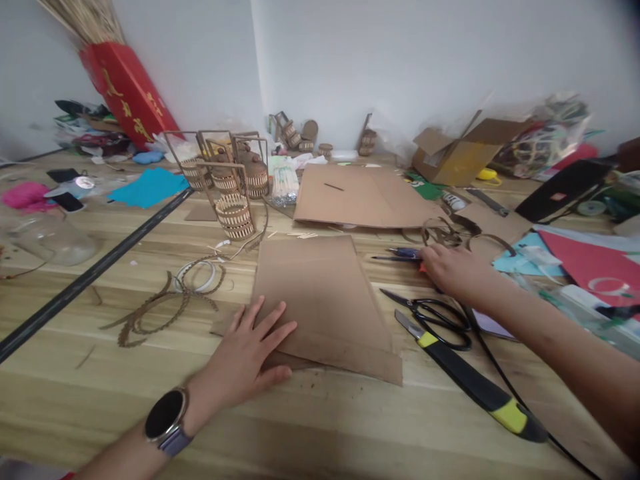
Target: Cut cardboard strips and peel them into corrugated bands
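Observation:
My left hand [255,350] lies flat with fingers spread over the lower left of a small cardboard sheet [315,287], pressing it onto the wooden table. A smartwatch [167,417] is on that wrist. Right of the sheet, my right hand [447,270] has its fingers bent downward and together around dark, pen-like tools [404,253]; a bit of red shows beneath it. What those fingers hold is mostly hidden. Just below this hand lie black-handled scissors [437,320] and a black and yellow utility knife [465,380], its blade toward the sheet.
A larger cardboard sheet [365,193] lies behind, with a thin dark stick on it. Small slatted buckets [235,215] with tall handles stand back left. Curled brown strips [170,300] lie left, near a long black bar [100,270]. An open carton [457,157] stands back right.

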### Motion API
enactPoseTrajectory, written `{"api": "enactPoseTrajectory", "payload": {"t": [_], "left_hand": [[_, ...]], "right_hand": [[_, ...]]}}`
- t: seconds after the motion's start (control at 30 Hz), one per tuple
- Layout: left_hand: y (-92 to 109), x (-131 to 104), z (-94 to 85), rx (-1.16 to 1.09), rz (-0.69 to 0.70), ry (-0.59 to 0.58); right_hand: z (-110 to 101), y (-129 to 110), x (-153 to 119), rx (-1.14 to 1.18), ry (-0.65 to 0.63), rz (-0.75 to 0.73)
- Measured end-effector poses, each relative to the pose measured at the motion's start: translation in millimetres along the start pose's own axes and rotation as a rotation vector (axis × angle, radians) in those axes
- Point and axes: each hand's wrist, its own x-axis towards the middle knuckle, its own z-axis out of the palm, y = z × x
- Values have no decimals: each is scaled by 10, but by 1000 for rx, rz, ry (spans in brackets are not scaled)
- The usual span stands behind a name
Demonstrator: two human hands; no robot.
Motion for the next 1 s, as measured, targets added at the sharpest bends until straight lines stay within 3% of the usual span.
{"api": "enactPoseTrajectory", "payload": {"t": [0.17,0.3,0.4,0.8,1.0], "left_hand": [[-20,26,-16,8,54,11],[-35,36,-24,13,78,23],[-41,50,-24,24,94,12],[114,298,-47,-33,111,-71],[220,402,-120,-40,102,-171]], "right_hand": [[41,-445,-898,200,-80,33],[198,-791,-1287,241,-17,271],[263,-802,-1278,208,22,376],[277,-519,-922,104,-32,462],[216,-614,-903,135,-47,422]]}}
